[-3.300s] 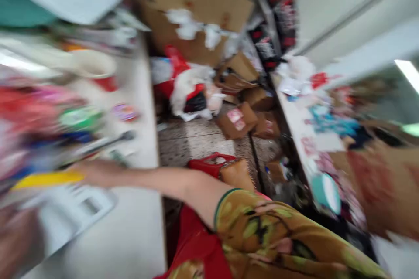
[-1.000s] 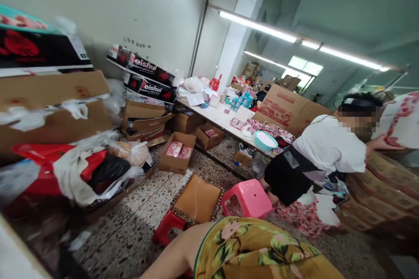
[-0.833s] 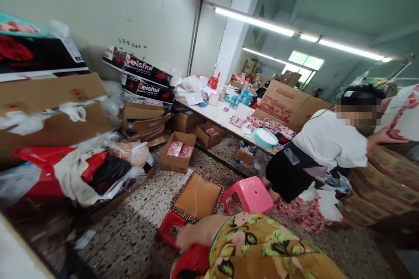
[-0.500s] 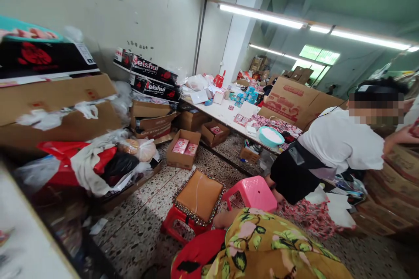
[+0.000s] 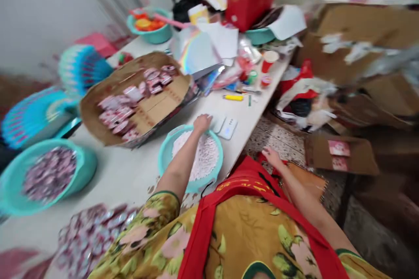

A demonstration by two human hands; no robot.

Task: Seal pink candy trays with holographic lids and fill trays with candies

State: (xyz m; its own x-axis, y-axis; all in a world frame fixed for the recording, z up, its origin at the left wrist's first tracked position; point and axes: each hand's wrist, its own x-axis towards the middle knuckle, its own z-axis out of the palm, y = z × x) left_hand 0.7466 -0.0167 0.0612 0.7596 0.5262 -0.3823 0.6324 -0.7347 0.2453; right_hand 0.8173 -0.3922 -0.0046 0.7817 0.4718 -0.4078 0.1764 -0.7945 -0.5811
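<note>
My left hand reaches across a teal basin of small white pieces. It is at the basin's far rim, close to a flat white phone-like object with dark dots. Blur leaves its finger grip unclear. Off the table's edge, my right hand is low above the floor, close to an orange-brown stool seat. Its fingers are apart, and I see nothing in them. A red apron covers my lap.
A cardboard tray holds small pink packets. More packets fill a teal basin and form a heap on the table. Also there are a yellow cutter, a paper cup and blue fans. A carton stands on the right.
My view has swung left and down, from the room, stools and a co-worker to the table before me. Both my hands now show, the left one over the basin.
</note>
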